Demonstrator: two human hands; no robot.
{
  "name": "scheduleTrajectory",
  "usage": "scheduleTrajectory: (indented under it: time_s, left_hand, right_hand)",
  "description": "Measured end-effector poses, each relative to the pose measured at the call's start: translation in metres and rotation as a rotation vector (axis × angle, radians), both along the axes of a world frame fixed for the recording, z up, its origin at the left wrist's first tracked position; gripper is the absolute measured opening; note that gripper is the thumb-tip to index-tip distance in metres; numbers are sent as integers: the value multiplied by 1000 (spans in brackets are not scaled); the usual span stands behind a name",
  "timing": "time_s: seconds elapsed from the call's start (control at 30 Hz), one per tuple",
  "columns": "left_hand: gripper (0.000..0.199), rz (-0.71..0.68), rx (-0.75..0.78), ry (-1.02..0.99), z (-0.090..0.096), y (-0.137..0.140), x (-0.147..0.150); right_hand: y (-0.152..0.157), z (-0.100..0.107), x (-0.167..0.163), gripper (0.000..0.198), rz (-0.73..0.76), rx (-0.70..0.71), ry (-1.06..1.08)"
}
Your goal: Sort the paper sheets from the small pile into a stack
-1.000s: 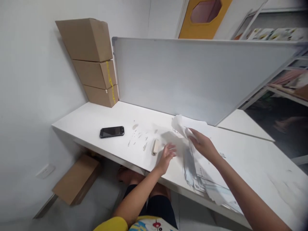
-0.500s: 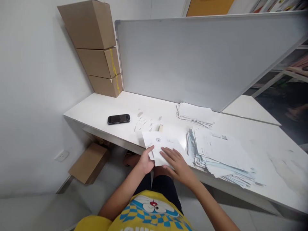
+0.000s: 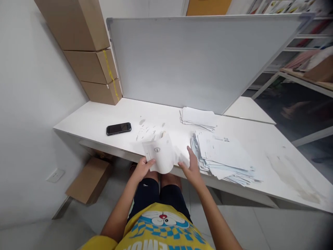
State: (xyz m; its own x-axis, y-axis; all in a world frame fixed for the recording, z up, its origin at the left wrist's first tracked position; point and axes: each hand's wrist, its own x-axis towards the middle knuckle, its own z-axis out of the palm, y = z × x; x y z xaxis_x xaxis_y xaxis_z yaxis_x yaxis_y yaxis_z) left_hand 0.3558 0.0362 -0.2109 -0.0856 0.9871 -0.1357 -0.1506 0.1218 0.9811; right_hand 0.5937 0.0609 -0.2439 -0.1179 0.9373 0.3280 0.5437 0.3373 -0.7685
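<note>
Paper sheet [image 3: 163,157], marked with a round emblem [image 3: 157,150], is curling at the near edge of the desk [image 3: 260,139], just beyond the person's dark shorts [image 3: 147,194]. Taking that sheet as the clock's centre, twelve being the top of the view, the left hand [image 3: 143,169] is pinching it from eight o'clock, its thumb lying on the upper face and its fingers tucking underneath. At four o'clock the right hand [image 3: 192,169] is holding nothing that can be seen; its thumb and index finger are standing well apart, and I cannot tell whether the thumb is touching the sheet.

At three o'clock a large paper pile [image 3: 223,152] is fanning untidily over the desk. At two, a smaller paper stack [image 3: 199,116] is lying below the whiteboard [image 3: 197,59], which is standing at one o'clock. A black phone [image 3: 118,128] is lying flat at ten. Between ten and eleven, three cardboard boxes [image 3: 88,66] are standing stacked.
</note>
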Motion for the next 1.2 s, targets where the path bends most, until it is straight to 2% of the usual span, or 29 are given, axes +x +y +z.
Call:
scheduleTrajectory:
  time_s: [0.1, 0.23, 0.33, 0.47, 0.57, 0.67, 0.73, 0.83, 0.97, 1.07, 1.2]
  left_hand:
    - [41, -28, 109, 120, 0, 17, -14]
    - [42, 4, 216, 235, -13, 44, -21]
    - [48, 63, 194, 247, -27, 57, -20]
    - [48, 2, 165, 234, -33, 60, -20]
    - [42, 5, 135, 248, -25, 58, -22]
    - [38, 13, 103, 253, -19, 55, -21]
    - [38, 14, 121, 231, -18, 53, -20]
    - [38, 52, 136, 199, -19, 47, -20]
    - [41, 158, 95, 203, -25, 33, -24]
    - [48, 139, 72, 349, -33, 25, -26]
    - [55, 84, 81, 713, -36, 35, -26]
  right_hand:
    - [12, 3, -5, 74, 29, -29, 229]
    - [24, 0, -16, 77, 27, -8, 333]
    - [33, -17, -19, 74, -17, -56, 355]
    - [45, -33, -20, 78, -148, -72, 345]
    - [54, -27, -25, 84, -151, -101, 356]
    - [61, -16, -34, 82, -138, -70, 447]
    - [63, -13, -37, 74, -105, -80, 515]
    - [56, -15, -30, 51, -90, -118, 573]
    - [33, -21, -6, 31, -44, -231, 470]
    - [22, -21, 5, 30, -72, -326, 361]
    - [28, -22, 0, 42, -211, -376, 330]
